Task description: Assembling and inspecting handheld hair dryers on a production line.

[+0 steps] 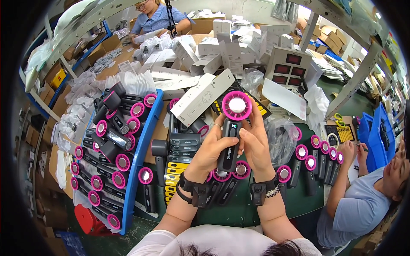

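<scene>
I hold a black handheld fan [231, 141] with a pink round head upright over the green table. My left hand [212, 147] wraps the handle from the left, and my right hand [255, 141] grips it from the right, fingers up near the pink head. Both wrists wear black bands. Below my hands lie more fans [232, 173] of the same kind, flat on the table. A white oblong box [200, 97] rests just behind the held fan.
A blue tray [141, 149] on the left is packed with several fans. A row of fans [318, 155] lies at the right near a seated person [367, 192]. White boxes [222, 47] pile up behind, and another person [156, 17] sits at the far end.
</scene>
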Motion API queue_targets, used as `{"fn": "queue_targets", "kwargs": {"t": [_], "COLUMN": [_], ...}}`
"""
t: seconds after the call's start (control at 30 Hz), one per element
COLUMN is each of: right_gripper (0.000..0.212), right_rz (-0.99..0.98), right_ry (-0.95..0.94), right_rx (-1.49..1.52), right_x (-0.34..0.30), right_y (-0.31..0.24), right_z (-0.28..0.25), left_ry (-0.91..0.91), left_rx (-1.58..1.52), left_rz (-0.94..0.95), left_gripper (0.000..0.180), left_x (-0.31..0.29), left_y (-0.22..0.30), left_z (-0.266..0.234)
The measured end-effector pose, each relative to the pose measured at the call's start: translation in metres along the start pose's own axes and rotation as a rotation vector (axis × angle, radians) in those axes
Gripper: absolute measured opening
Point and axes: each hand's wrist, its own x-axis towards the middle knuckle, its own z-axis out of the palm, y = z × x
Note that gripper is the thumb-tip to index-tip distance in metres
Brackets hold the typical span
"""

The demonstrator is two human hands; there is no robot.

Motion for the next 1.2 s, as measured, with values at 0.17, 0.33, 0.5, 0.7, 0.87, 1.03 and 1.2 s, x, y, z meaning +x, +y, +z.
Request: {"fn": "queue_targets", "kwargs": {"t": [0.17, 0.33, 0.5, 0.7, 0.87, 1.03, 1.2], "right_gripper": [0.077, 0.074, 0.072, 0.071, 0.072, 0.072, 0.071], "right_rz": [0.02, 0.037, 0.071, 0.056, 0.079, 0.078, 0.034], "right_ry": [-0.006, -0.004, -0.005, 0.002, 0.004, -0.02, -0.011], "right_rx": [0.036, 0.059, 0.05, 0.045, 0.041, 0.058, 0.071], "right_x": [0.001, 0.0, 0.001, 0.001, 0.003, 0.004, 0.005], "right_y": [-0.001, -0.001, 0.001, 0.0, 0.001, 0.002, 0.003], "right_z": [-0.003, -0.004, -0.007, -0.006, -0.011, -0.013, -0.009], "left_ry": [-0.02, -0.028, -0.013, -0.021, -0.018, -0.036, -0.039], "left_rx": [0.01, 0.005, 0.016, 0.004, 0.001, -0.014, -0.035], "left_rz": [-0.003, 0.001, -0.007, -0.004, 0.001, 0.004, 0.019], "left_gripper": [0.076, 0.075, 0.072, 0.072, 0.071, 0.071, 0.071], "left_x": [0.0, 0.003, -0.001, 0.003, 0.005, 0.007, 0.005], "left_y": [-0.002, -0.001, 0.0, 0.0, -0.004, -0.003, -0.003], "left_z": [-0.002, 0.002, 0.004, 0.003, 0.003, 0.001, -0.002]}}
